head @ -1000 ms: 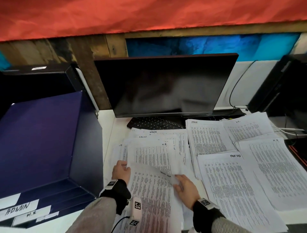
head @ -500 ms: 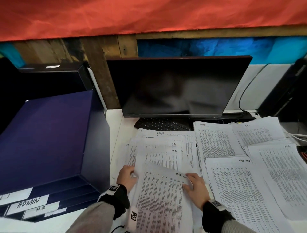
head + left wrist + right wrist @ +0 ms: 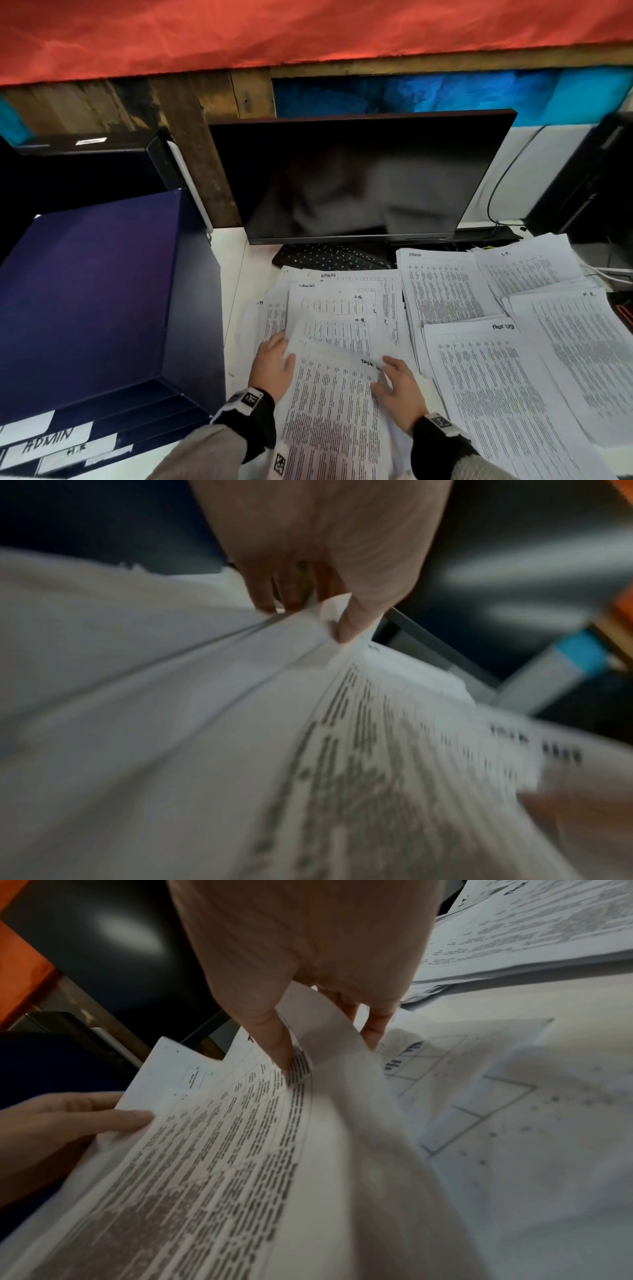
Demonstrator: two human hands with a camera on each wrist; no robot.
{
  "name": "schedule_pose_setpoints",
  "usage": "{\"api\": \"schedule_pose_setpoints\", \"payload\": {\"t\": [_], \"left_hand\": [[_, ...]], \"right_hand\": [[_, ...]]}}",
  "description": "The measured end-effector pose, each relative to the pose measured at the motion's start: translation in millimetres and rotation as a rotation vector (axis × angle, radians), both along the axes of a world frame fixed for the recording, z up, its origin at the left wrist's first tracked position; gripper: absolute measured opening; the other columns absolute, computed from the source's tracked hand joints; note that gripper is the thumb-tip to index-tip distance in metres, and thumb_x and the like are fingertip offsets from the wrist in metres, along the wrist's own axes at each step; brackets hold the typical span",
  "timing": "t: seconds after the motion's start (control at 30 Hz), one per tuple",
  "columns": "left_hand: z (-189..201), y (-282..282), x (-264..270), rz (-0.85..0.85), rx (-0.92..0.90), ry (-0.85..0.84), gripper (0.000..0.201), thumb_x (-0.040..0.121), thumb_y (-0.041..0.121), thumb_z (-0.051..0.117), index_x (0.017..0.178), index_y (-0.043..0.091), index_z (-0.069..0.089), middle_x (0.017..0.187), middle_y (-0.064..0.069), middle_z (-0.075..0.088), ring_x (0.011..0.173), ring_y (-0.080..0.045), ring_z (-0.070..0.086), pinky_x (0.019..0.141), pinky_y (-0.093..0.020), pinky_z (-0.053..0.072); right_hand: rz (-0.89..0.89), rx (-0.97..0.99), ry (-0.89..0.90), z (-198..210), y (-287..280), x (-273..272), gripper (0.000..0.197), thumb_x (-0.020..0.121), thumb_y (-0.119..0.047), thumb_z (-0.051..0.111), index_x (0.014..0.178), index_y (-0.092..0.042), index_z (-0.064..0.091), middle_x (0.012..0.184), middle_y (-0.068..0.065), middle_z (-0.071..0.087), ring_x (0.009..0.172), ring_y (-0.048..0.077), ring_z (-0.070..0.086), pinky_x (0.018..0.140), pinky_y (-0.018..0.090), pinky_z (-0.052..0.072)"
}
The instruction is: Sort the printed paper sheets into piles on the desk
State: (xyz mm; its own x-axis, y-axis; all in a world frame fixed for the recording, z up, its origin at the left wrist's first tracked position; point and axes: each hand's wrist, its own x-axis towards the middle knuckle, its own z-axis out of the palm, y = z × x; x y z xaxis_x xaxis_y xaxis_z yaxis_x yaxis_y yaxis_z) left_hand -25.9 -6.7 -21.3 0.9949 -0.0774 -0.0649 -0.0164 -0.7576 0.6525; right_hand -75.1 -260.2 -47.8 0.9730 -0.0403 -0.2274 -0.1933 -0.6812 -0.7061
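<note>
Your left hand (image 3: 272,365) pinches the left edge of the top sheet (image 3: 334,411), and your right hand (image 3: 399,387) pinches its upper right corner. The sheet is raised above the unsorted pile (image 3: 342,301) on the worktop (image 3: 239,260), left of the sorted piles (image 3: 486,377).

Dim room, red cloth (image 3: 239,31) above wood-plank wall (image 3: 191,137), dark monitor (image 3: 359,174), white desk (image 3: 236,260)

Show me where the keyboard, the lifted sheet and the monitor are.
keyboard (image 3: 329,258): head view, on its keys.
lifted sheet (image 3: 329,411): head view, middle of its printed face.
monitor (image 3: 359,178): head view, centre of its dark screen.
</note>
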Motion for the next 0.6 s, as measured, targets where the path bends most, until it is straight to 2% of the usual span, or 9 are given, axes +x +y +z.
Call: {"api": "schedule_pose_setpoints", "payload": {"t": [0.07, 0.17, 0.27, 0.3, 0.33, 0.4, 0.47, 0.53, 0.6], "left_hand": [[-3, -5, -6, -0.116, 0.124, -0.133, 0.042, 0.098, 0.015, 0.042, 0.139, 0.021, 0.045, 0.148, 0.017, 0.026, 0.132, -0.006, 0.032, 0.104, -0.01, 0.028], [-13, -5, -7, -0.191, 0.215, -0.185, 0.044, 0.097, 0.012, 0.044, 0.14, 0.019, 0.045, 0.157, 0.012, 0.01, 0.137, -0.012, 0.026, 0.107, -0.028, 0.04], [-13, -5, -10, -0.207, 0.285, -0.189, 0.051, 0.089, 0.006, 0.056, 0.138, 0.018, 0.047, 0.155, 0.007, 0.017, 0.138, -0.021, 0.033, 0.104, -0.038, 0.045], [-12, -5, -12, -0.217, 0.267, -0.199, 0.058, 0.086, 0.0, 0.058, 0.139, 0.022, 0.046, 0.152, 0.009, 0.021, 0.138, -0.02, 0.032, 0.105, -0.04, 0.044], [-9, -4, -13, -0.217, 0.212, -0.188, 0.068, 0.085, -0.006, 0.054, 0.142, 0.029, 0.039, 0.149, 0.014, 0.023, 0.14, -0.015, 0.026, 0.11, -0.04, 0.037], [-1, -4, -16, -0.201, 0.092, -0.121, 0.08, 0.091, -0.01, 0.04, 0.146, 0.044, 0.019, 0.142, 0.021, 0.028, 0.135, -0.002, 0.023, 0.115, -0.027, 0.021], [5, -3, -18, -0.177, -0.071, -0.011, 0.074, 0.096, -0.002, 0.038, 0.146, 0.048, 0.014, 0.126, 0.025, 0.048, 0.12, 0.006, 0.043, 0.105, -0.011, 0.028], [6, 1, -18, -0.151, -0.179, 0.058, 0.062, 0.096, 0.002, 0.042, 0.143, 0.042, 0.033, 0.114, 0.019, 0.058, 0.108, 0.002, 0.054, 0.094, -0.008, 0.038], [5, 5, -15, -0.156, -0.152, 0.081, 0.042, 0.094, 0.001, 0.046, 0.125, 0.027, 0.058, 0.109, 0.01, 0.062, 0.103, -0.008, 0.058, 0.089, -0.015, 0.043]], "right_hand": [[0.0, 0.008, 0.011, 0, -2, 1, 0.029, 0.089, -0.017, 0.059, 0.118, -0.012, 0.063, 0.143, 0.002, 0.038, 0.131, 0.018, 0.038, 0.108, 0.027, 0.03], [0.009, 0.007, 0.018, 0, -3, 3, 0.031, 0.089, -0.016, 0.059, 0.12, -0.012, 0.062, 0.142, 0.003, 0.04, 0.13, 0.017, 0.039, 0.108, 0.025, 0.029], [0.013, -0.001, 0.018, 1, -4, 4, 0.03, 0.089, -0.015, 0.058, 0.118, -0.01, 0.063, 0.139, 0.004, 0.041, 0.128, 0.017, 0.041, 0.106, 0.022, 0.029], [0.014, 0.002, 0.017, 1, -4, 4, 0.03, 0.09, -0.015, 0.058, 0.119, -0.009, 0.062, 0.138, 0.004, 0.041, 0.127, 0.017, 0.041, 0.105, 0.022, 0.03], [0.011, 0.01, 0.019, 2, -4, 5, 0.031, 0.09, -0.015, 0.058, 0.12, -0.009, 0.062, 0.137, 0.003, 0.042, 0.126, 0.016, 0.042, 0.105, 0.022, 0.03], [0.005, 0.024, 0.014, 3, -4, 5, 0.031, 0.09, -0.014, 0.058, 0.12, -0.008, 0.062, 0.131, 0.001, 0.043, 0.125, 0.017, 0.043, 0.103, 0.02, 0.029], [-0.008, 0.025, 0.001, 4, -6, 5, 0.033, 0.088, -0.014, 0.061, 0.12, -0.006, 0.062, 0.127, 0.001, 0.044, 0.123, 0.018, 0.045, 0.103, 0.02, 0.029], [-0.033, 0.025, -0.001, 4, -7, 5, 0.037, 0.086, -0.014, 0.064, 0.121, -0.003, 0.06, 0.127, 0.003, 0.045, 0.12, 0.018, 0.047, 0.101, 0.02, 0.03], [-0.048, 0.035, -0.004, 4, -9, 3, 0.04, 0.086, -0.014, 0.065, 0.122, -0.001, 0.059, 0.124, 0.001, 0.044, 0.116, 0.016, 0.047, 0.099, 0.018, 0.029]]}}
